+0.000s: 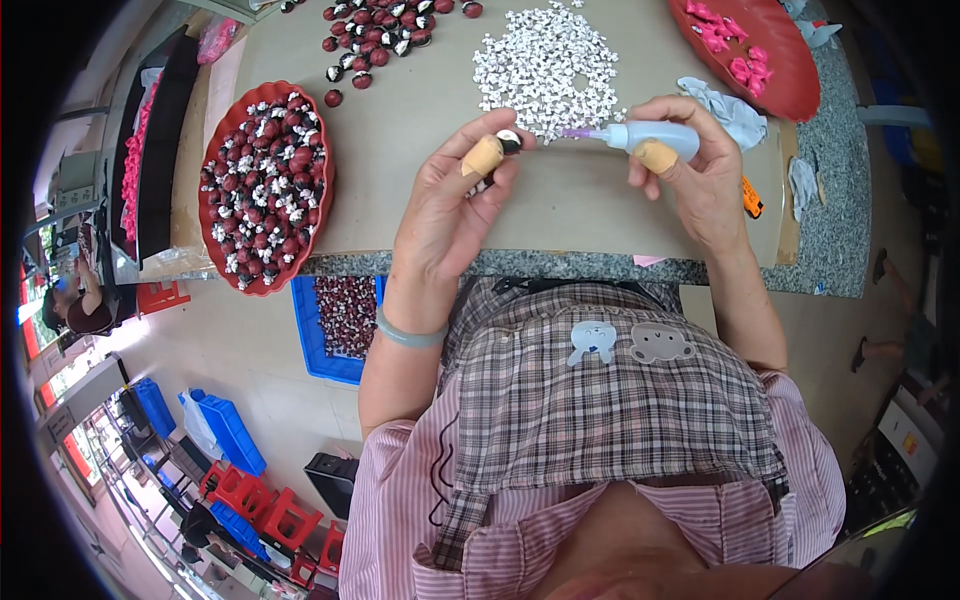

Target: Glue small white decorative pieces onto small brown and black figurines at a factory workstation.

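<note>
My left hand [447, 200] pinches a small round black-and-white piece [509, 143] between thumb and fingers, above the table's near half. Its thumb has a tan wrap around it, and so does my right thumb. My right hand [705, 185] is closed around a pale squeeze bottle [682, 138] lying sideways. The bottle's thin purple nozzle [578, 133] points left toward the piece, with a gap between them. Just beyond the nozzle spreads a pile of tiny white pieces [545, 65]. Part of the left palm and whatever lies in it are hard to see.
A red scalloped tray [327, 180] of dark red, black and white pieces stands at left. Loose dark red balls [375, 40] lie farther back. At the far right is another red tray [795, 85] with pink pieces, near a pale cloth [730, 112]. A blue bin [308, 340] sits below the table edge.
</note>
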{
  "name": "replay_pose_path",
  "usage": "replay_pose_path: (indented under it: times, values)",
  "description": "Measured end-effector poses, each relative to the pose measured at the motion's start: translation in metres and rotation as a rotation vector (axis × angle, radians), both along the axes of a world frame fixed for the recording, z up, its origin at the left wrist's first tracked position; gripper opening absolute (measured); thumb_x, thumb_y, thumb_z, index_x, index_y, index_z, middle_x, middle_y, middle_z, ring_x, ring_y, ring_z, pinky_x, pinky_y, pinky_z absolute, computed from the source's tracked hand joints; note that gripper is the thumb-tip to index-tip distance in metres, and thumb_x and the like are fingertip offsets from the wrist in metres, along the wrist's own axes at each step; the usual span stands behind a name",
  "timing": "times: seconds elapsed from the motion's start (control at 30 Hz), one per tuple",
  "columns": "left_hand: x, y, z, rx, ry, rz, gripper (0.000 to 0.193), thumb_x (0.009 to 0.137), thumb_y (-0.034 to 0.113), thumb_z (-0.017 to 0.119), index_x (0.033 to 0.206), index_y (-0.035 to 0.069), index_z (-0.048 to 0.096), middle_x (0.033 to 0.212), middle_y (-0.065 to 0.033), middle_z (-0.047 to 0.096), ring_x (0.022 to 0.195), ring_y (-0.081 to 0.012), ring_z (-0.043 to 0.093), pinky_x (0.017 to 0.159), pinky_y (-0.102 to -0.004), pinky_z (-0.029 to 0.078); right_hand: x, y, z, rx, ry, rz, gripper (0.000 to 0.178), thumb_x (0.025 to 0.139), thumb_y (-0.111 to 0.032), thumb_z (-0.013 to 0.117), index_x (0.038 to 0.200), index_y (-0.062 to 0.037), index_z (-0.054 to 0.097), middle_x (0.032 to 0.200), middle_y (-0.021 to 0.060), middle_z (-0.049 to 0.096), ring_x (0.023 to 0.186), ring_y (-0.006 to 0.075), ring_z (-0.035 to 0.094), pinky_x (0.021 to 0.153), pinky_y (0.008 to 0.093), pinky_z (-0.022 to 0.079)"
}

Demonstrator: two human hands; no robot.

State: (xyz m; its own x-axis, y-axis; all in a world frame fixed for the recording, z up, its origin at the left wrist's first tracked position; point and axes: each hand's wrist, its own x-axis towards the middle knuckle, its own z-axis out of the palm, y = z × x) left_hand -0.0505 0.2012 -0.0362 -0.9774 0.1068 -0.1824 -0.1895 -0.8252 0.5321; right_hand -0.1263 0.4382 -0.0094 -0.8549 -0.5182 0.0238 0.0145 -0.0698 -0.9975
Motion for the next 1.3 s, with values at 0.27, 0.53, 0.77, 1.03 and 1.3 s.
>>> replay_pose_path:
  times: [0.27,0.53,0.77,1.03,1.3]
  values:
    - [0.007,0.016,0.006,-0.104,-0.083,0.019,0.026,0.091,0.001,0.055,0.117,-0.005,0.056,0.108,-0.0218,0.063,0.090,-0.0175,0.064,0.075,-0.0218,0.056,0.010,-0.007,0.015,-0.004,0.198,-0.197,0.038,0.086,-0.007,0.068,0.120,0.0011,0.055,0.093,0.0094,0.064,0.066,0.0091,0.062,0.052,0.0180,0.046]
    - [0.010,0.019,0.003,-0.161,-0.082,-0.009,0.025,0.090,0.002,0.058,0.115,-0.005,0.059,0.107,-0.0150,0.063,0.091,-0.0196,0.065,0.082,-0.0248,0.055,0.015,-0.004,0.014,0.082,0.498,-0.182,0.040,0.089,-0.012,0.065,0.124,0.0034,0.053,0.097,0.0114,0.065,0.068,0.0104,0.062,0.056,0.0193,0.048]
    - [0.010,0.022,0.004,-0.185,-0.082,-0.010,0.026,0.089,0.001,0.061,0.114,-0.005,0.059,0.098,-0.0109,0.060,0.092,-0.0211,0.065,0.084,-0.0257,0.055,0.016,-0.005,0.014,0.161,0.645,-0.167,0.038,0.091,-0.010,0.062,0.126,0.0035,0.052,0.095,0.0134,0.065,0.068,0.0105,0.061,0.056,0.0188,0.047]
    - [0.010,0.023,0.003,-0.201,-0.092,-0.022,0.026,0.089,0.001,0.061,0.114,-0.004,0.059,0.097,-0.0101,0.059,0.091,-0.0214,0.065,0.083,-0.0266,0.054,0.017,-0.006,0.015,0.208,0.684,-0.168,0.036,0.090,-0.007,0.062,0.124,0.0030,0.054,0.095,0.0131,0.066,0.067,0.0097,0.062,0.054,0.0183,0.047]
    - [0.009,0.024,0.002,-0.194,-0.097,-0.037,0.026,0.088,0.002,0.063,0.113,-0.003,0.060,0.096,-0.0091,0.060,0.090,-0.0205,0.065,0.083,-0.0266,0.054,0.017,-0.006,0.016,0.251,0.737,-0.150,0.036,0.089,-0.007,0.063,0.123,0.0037,0.055,0.095,0.0137,0.066,0.067,0.0104,0.062,0.054,0.0186,0.047]
